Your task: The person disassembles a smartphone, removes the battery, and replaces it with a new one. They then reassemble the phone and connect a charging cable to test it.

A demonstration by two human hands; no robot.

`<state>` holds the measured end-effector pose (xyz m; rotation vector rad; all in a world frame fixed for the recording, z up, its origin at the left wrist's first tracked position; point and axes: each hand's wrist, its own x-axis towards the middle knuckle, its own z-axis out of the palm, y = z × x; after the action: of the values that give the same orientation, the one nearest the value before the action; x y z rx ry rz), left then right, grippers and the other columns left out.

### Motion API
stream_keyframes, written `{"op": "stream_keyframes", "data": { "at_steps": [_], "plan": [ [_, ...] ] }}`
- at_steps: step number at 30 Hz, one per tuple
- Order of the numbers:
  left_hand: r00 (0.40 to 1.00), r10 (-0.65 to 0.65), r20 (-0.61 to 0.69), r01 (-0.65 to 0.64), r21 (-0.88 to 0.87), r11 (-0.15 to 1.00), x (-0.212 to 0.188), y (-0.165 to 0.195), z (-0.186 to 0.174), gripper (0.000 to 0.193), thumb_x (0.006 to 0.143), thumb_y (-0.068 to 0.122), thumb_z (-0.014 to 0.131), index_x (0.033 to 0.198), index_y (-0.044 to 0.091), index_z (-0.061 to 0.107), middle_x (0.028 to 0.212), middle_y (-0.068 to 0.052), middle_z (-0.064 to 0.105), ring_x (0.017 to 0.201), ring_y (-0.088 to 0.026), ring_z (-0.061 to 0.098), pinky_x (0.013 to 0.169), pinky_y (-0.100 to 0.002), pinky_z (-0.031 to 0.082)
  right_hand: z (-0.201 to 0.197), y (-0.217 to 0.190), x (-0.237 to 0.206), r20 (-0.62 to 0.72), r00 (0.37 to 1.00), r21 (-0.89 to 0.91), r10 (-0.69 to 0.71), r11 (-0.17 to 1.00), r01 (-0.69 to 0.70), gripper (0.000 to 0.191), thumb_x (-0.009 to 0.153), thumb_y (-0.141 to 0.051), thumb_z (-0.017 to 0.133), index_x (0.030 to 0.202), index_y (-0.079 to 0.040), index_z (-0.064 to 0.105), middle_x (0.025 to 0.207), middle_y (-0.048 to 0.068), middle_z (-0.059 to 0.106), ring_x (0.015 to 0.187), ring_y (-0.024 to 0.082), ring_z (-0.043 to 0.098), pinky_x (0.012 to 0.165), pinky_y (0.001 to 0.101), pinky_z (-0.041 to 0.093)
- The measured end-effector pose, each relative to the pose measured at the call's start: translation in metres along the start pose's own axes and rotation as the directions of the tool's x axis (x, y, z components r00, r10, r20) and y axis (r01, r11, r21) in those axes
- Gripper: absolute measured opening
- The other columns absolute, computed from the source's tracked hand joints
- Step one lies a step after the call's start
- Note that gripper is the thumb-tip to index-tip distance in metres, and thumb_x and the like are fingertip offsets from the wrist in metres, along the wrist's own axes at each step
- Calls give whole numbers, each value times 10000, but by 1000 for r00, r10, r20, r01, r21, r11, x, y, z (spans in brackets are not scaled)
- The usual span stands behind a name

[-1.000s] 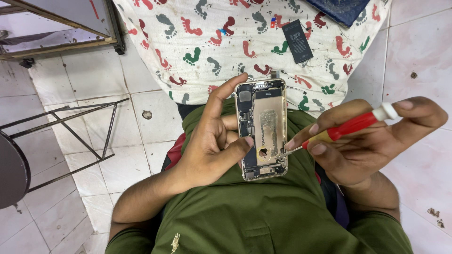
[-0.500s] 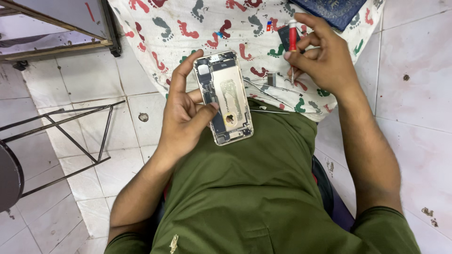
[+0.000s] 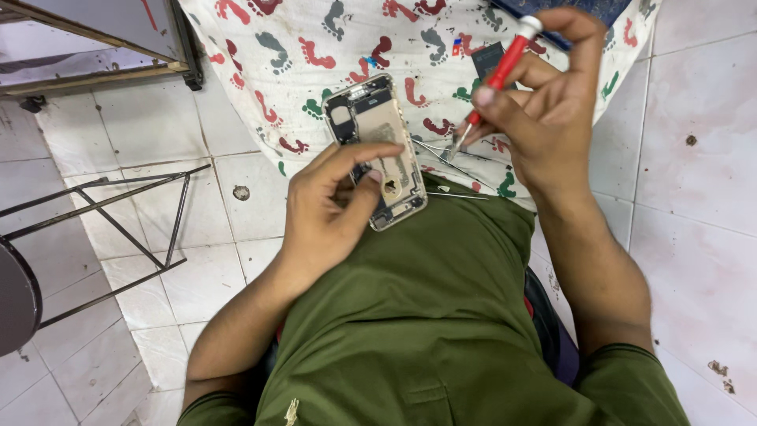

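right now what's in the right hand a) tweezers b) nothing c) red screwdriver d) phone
c: the right hand grips a red screwdriver, tip down over the cloth, while the left hand holds the opened phone.

Opened phone (image 3: 377,150) in left hand (image 3: 331,213), over the cloth (image 3: 315,63) edge and lap. Right hand (image 3: 544,118) to its right holds screwdriver (image 3: 497,75), tip just above tweezers (image 3: 441,154) on cloth. Stool frame (image 3: 102,229) far left on floor.
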<state>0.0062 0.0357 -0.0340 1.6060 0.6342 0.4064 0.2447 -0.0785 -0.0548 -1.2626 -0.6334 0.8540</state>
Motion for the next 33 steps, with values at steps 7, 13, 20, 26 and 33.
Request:
{"op": "stream_keyframes", "data": {
  "at_steps": [7, 13, 20, 26, 33],
  "plan": [
    [964, 263, 39, -266, 167, 949, -20, 43, 11, 270, 923, 121, 831, 1169, 109, 719, 1042, -19, 727, 793, -84, 672, 675, -241, 544, 11, -29, -56, -126, 971, -180, -202, 967, 178, 676, 1000, 61, 697, 1409, -126, 192, 866, 188, 719, 650, 202, 693, 623, 288, 596],
    [926, 375, 37, -374, 197, 906, -26, 53, 15, 262, 918, 125, 876, 1124, 101, 716, 1034, -29, 692, 886, -96, 699, 705, -234, 573, 16, -45, -90, -58, 933, -330, -355, 889, 318, 691, 1032, 6, 718, 1394, -185, 161, 930, 154, 690, 683, 197, 742, 706, 340, 639],
    [913, 405, 54, -405, 258, 877, -29, 57, 18, 295, 848, 138, 917, 1081, 81, 744, 951, -24, 719, 730, -117, 608, 622, -261, 503, 29, -55, -119, -123, 946, -352, -301, 904, 242, 591, 1097, -121, 711, 1436, -59, 230, 1065, 86, 622, 867, 170, 757, 857, 348, 700],
    [904, 424, 53, -425, 214, 880, -27, 58, 20, 246, 877, 90, 857, 1077, 58, 718, 973, -55, 703, 804, -93, 663, 673, -244, 567, 25, -58, -121, -46, 975, -342, -217, 921, 189, 327, 1096, -175, 646, 1226, 43, 440, 1057, 109, 715, 947, 207, 775, 886, 319, 673],
    [917, 389, 86, -398, 239, 886, -26, 56, 21, 205, 917, 77, 830, 1092, 84, 722, 1012, -4, 728, 758, -94, 627, 622, -244, 520, -2, -65, -129, -15, 1000, -337, -13, 941, 8, 387, 1076, -177, 606, 1298, 81, 421, 1169, 189, 614, 1082, 241, 678, 925, 309, 596]
  ]
}}
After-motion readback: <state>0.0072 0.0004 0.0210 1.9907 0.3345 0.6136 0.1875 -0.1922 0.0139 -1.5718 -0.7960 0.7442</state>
